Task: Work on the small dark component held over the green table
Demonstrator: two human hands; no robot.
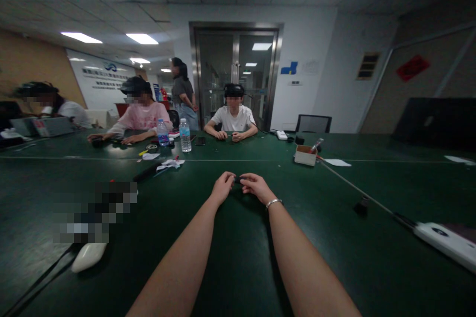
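Observation:
Over the middle of the green table (238, 267), a small dark object (237, 179) sits between the fingertips of both hands. My left hand (223, 185) pinches it from the left, fingers curled. From the right, my right hand (256, 186) closes thumb and fingers on its other side; a silver bracelet (274, 202) circles that wrist. The object's kind is too small and dark to make out, and the fingers cover part of it.
Left of my arms lie a white rounded item (89, 256) with a black strap and a blurred-out patch. Two water bottles (185, 135) stand farther back. At right are a small cardboard box (305, 155), a cable and a white power strip (446, 242). People sit across the table.

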